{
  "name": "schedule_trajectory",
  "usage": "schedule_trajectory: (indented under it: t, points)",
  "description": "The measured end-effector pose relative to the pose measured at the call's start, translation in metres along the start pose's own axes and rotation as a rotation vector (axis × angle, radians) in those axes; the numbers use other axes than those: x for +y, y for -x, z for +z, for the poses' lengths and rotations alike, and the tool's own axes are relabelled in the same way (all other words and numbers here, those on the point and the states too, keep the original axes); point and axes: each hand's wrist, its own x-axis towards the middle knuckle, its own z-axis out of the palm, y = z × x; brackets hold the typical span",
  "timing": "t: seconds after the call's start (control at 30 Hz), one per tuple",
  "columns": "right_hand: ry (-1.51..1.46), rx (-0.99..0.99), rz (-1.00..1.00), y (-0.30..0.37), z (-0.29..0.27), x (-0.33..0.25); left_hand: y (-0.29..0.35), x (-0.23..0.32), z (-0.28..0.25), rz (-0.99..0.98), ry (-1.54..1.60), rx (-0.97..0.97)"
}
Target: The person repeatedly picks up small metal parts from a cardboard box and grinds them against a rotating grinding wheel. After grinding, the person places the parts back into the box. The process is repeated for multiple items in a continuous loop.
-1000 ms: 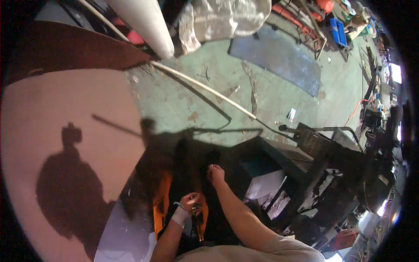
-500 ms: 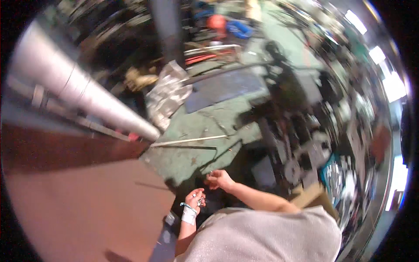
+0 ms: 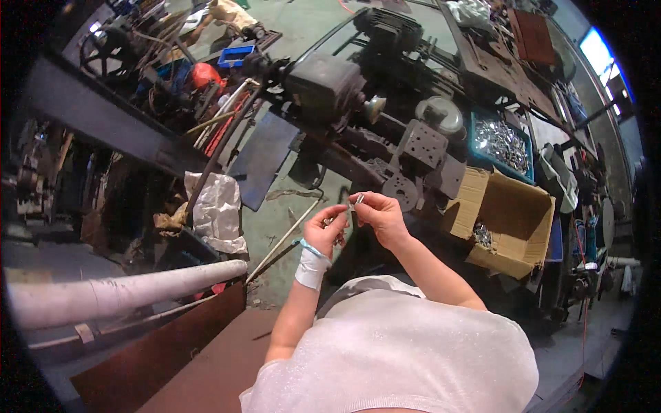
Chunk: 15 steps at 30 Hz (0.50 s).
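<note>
My left hand (image 3: 323, 232) is closed round small shiny metal pieces (image 3: 328, 221), with its thumb and forefinger reaching toward the other hand. Between the fingertips of my right hand (image 3: 382, 217) is a small silvery metal piece (image 3: 359, 199), too small to name more exactly. The fingertips of both hands almost meet in front of my body. To the right, an open cardboard box (image 3: 529, 230) holds a little pile of shiny metal parts (image 3: 483, 235) by its left side. Behind it, a teal crate (image 3: 527, 172) is filled with similar small metal parts (image 3: 501, 143).
A dark machine with a motor housing (image 3: 323, 86) and a perforated metal plate (image 3: 420, 143) stands just ahead. A thick pale pipe (image 3: 138, 286) and a brown panel (image 3: 213, 358) lie at left. A thin white rod (image 3: 286, 237) is on the green floor.
My view has swung to the right, bringing the machine, crate and cardboard box nearer the middle. My hands have risen and come together at the fingertips.
</note>
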Motion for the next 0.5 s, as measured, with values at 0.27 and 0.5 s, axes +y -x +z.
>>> schedule_trajectory:
  t: [0.27, 0.5]
  points:
    - [-0.006, 0.061, -0.205, -0.044, -0.036, -0.01, -0.062, 0.016, 0.04, 0.099, -0.303, -0.048]
    - [0.103, 0.18, -0.153, -0.081, -0.061, -0.019, -0.116, 0.01, 0.048, 0.105, -0.425, -0.031]
